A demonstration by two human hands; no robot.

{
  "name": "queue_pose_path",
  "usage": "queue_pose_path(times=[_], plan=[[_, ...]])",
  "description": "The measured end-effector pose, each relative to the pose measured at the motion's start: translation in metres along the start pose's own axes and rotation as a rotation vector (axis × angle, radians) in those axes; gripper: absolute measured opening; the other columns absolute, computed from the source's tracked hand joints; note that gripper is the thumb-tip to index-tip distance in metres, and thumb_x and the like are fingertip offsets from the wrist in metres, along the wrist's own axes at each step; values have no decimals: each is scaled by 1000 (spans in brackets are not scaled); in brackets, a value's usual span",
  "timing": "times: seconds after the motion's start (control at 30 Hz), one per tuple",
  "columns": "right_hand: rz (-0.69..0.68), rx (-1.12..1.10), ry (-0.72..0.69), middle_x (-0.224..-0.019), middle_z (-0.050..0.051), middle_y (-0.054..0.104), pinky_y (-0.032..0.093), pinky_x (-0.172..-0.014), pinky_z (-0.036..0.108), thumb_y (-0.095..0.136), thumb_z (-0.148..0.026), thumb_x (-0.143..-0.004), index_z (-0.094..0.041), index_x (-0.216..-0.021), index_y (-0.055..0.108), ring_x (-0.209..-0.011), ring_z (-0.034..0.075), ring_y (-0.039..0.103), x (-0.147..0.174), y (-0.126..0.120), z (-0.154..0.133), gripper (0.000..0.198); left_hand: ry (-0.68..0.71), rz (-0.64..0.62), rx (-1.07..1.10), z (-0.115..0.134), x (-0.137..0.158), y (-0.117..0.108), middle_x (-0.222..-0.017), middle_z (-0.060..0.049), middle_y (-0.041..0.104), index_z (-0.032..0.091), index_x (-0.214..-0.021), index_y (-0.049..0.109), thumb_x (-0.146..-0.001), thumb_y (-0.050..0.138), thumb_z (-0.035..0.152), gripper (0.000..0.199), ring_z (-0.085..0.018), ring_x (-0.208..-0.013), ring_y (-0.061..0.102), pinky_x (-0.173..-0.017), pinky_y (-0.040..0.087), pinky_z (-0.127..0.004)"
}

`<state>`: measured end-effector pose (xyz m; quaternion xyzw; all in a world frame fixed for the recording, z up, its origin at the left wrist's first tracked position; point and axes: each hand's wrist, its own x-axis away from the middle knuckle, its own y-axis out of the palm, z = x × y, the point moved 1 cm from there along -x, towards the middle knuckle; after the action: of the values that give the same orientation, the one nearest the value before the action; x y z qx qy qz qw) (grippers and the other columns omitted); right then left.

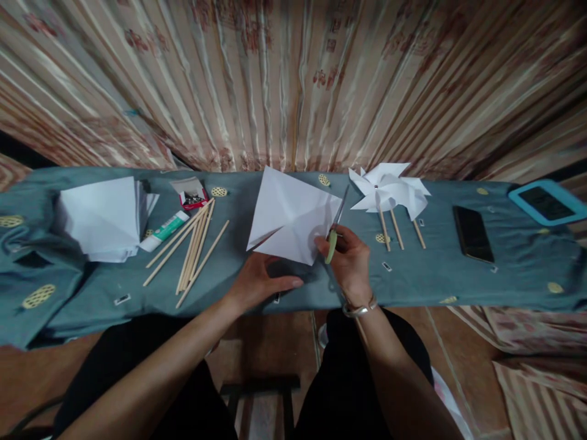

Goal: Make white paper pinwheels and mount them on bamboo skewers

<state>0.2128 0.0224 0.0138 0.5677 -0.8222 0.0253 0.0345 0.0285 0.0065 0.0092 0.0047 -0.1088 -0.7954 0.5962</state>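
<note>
A white square of paper [287, 217] with crease lines stands tilted in the middle of the table, a slit running in from its lower left corner. My left hand [259, 284] is at its lower edge, thumb stretched out to the right in front of the paper; the other fingers are partly hidden behind it. In my right hand [351, 260] is a pair of scissors [332, 241] with light green handles, blades pointing up beside the paper's right corner. The right thumb touches or overlaps the sheet; I cannot tell which.
On the left lie a paper stack [103, 214], a glue tube [165, 231], a small red box [192, 198] of pins and several wooden sticks [195, 247]. To the right are paper pinwheels [387, 188] on sticks, a phone [473, 232] and a blue-framed tablet [548, 203]. A curtain hangs behind.
</note>
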Motion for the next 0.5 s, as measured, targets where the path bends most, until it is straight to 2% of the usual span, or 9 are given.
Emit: queue_pose_path(times=[0.13,0.27,0.37,0.5], plan=[[-56,66,-11,-68,-2,70,48,-55,25,81,-39,-57,-18,-92,66,-60,14,62,10,9,-3,43,15,214,-202,3,-5,2,-116,-10,72,20,-105,70,-69,77,41,43,-31,-112,63,-108,42,-50],[-164,96,3,-71,0,70,47,-54,25,82,-46,-60,-18,-94,66,-61,14,61,15,5,-5,46,85,316,-204,1,-15,-5,-104,-9,75,18,-96,69,-69,73,41,36,-29,-98,68,-93,54,-44],[-291,79,30,-70,0,68,45,-53,24,78,-54,-67,-18,-95,67,-60,13,57,20,-6,-8,47,117,355,-199,3,-20,-13,-97,-9,74,16,-91,67,-69,72,38,32,-27,-91,68,-86,55,-42],[-556,133,132,-74,2,69,45,-55,24,72,-58,-74,-19,-96,66,-62,13,57,34,-20,-9,45,186,436,-226,16,-25,-24,-95,-7,73,18,-96,67,-69,75,35,33,-28,-97,66,-94,51,-44]])
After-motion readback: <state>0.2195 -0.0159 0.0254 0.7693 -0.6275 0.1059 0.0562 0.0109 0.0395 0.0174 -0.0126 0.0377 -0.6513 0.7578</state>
